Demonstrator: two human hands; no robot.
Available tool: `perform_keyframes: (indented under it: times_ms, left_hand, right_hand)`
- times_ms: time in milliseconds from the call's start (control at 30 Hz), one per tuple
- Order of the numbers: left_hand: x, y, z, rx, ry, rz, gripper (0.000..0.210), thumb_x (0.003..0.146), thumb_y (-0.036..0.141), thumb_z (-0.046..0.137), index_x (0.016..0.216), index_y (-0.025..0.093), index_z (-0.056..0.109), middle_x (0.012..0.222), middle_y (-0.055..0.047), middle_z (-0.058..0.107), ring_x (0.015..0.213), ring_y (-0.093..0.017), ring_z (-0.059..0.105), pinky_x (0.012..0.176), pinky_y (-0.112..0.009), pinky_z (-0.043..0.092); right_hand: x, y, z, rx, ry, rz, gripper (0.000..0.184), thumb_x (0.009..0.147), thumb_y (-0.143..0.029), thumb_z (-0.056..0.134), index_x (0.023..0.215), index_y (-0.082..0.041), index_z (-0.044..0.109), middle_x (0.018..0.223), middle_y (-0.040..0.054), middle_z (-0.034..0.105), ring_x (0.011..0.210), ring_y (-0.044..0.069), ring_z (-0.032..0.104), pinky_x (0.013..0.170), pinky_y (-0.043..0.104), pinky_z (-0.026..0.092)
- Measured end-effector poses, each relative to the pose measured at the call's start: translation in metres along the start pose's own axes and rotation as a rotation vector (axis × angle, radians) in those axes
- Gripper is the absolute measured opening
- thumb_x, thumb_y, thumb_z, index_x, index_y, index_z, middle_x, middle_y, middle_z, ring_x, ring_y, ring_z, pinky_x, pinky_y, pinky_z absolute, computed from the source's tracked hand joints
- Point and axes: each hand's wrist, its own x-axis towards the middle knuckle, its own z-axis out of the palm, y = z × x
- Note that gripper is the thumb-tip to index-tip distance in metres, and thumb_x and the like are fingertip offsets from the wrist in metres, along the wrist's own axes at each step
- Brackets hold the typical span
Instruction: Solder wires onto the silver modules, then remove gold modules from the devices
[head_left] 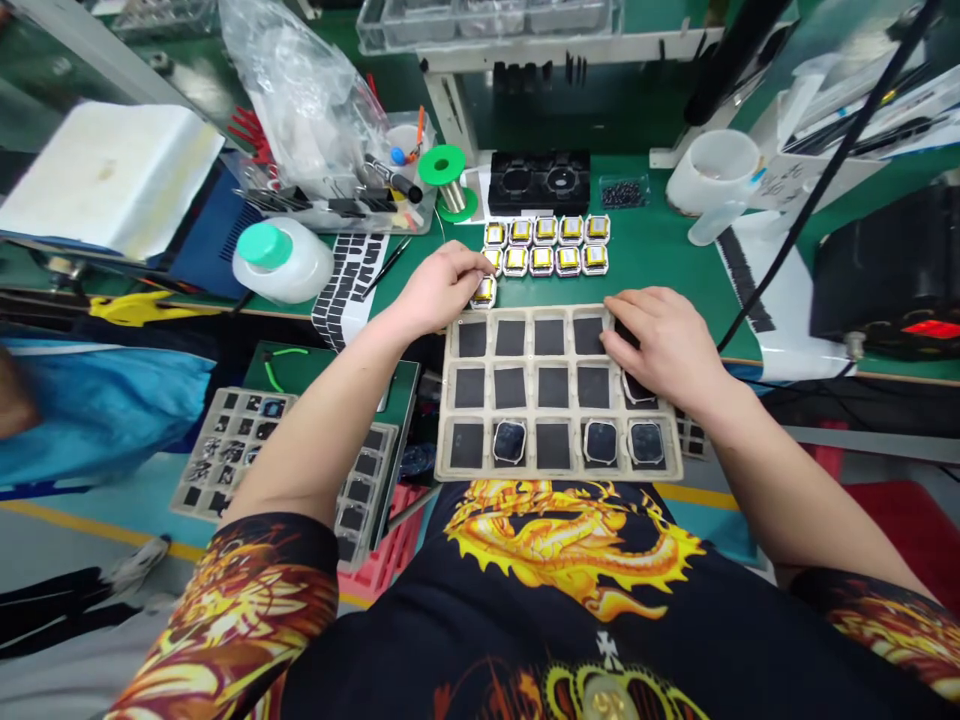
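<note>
My left hand (448, 285) is closed, its fingertips on a watch case (484, 292) with a yellow-edged part inside, at the near left end of the rows. Just behind, two rows of similar open watch cases (545, 245) lie on the green bench. A pale compartment tray (562, 472) with dark pads overhangs the near bench edge, in front of my body. Curled over the tray's upper right corner is my right hand (664, 345), gripping it and hiding the compartment there. Watches (601, 441) lie screen up in several compartments; one is partly under my right hand.
A solder spool (446, 180), a white bottle (281, 262) and a black fixture (540, 182) stand on the bench. At right are a white cup (712, 170) and a black device (892, 275). More trays (232, 445) sit lower left, near another person's blue clothing (105, 410).
</note>
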Motion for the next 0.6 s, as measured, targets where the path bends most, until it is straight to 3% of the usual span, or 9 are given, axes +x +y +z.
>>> perform_keyframes:
  times_ms: [233,367,433,500,600]
  left_hand:
    - [-0.012,0.002,0.010,0.068,0.171,-0.030,0.025,0.102,0.021,0.056,0.110,0.023,0.079,0.112,-0.009,0.071,0.110,-0.024,0.068,0.104,-0.041,0.055]
    - [-0.053,0.014,0.006,0.102,0.365,-0.104,0.019,0.105,0.034,0.060,0.101,0.024,0.075,0.105,-0.007,0.070,0.094,-0.021,0.065,0.090,-0.037,0.055]
    - [-0.085,0.023,0.004,0.127,0.419,-0.227,0.034,0.105,0.048,0.065,0.081,0.023,0.067,0.086,-0.004,0.066,0.086,-0.021,0.062,0.084,-0.037,0.052]
    - [-0.116,0.031,0.005,0.061,0.345,-0.377,0.047,0.105,0.055,0.065,0.071,0.023,0.062,0.074,-0.002,0.061,0.077,-0.020,0.058,0.076,-0.035,0.048]
    - [-0.160,0.042,0.009,-0.149,0.016,-0.462,0.053,0.110,0.061,0.054,0.077,0.023,0.070,0.069,0.001,0.062,0.070,-0.018,0.059,0.065,-0.031,0.045]
  right_hand:
    - [-0.001,-0.002,0.000,0.007,0.011,-0.009,0.045,0.110,-0.039,0.050,0.141,-0.015,0.072,0.137,0.0175,0.076,0.123,0.038,0.068,0.108,0.058,0.053]
    - [-0.002,-0.001,0.001,0.008,0.024,-0.009,0.044,0.110,-0.039,0.051,0.141,-0.014,0.072,0.137,0.0161,0.077,0.123,0.037,0.070,0.109,0.057,0.055]
    - [-0.002,-0.001,0.002,0.019,0.037,-0.004,0.042,0.111,-0.038,0.052,0.141,-0.016,0.072,0.137,0.0150,0.077,0.124,0.036,0.070,0.109,0.057,0.055]
    - [-0.003,-0.001,0.002,0.022,0.048,-0.001,0.042,0.111,-0.037,0.053,0.141,-0.016,0.072,0.138,0.0144,0.077,0.124,0.036,0.070,0.110,0.056,0.055]
    - [-0.003,-0.001,0.000,0.009,0.055,0.006,0.042,0.111,-0.037,0.056,0.141,-0.012,0.072,0.139,0.0147,0.077,0.125,0.035,0.069,0.112,0.053,0.055]
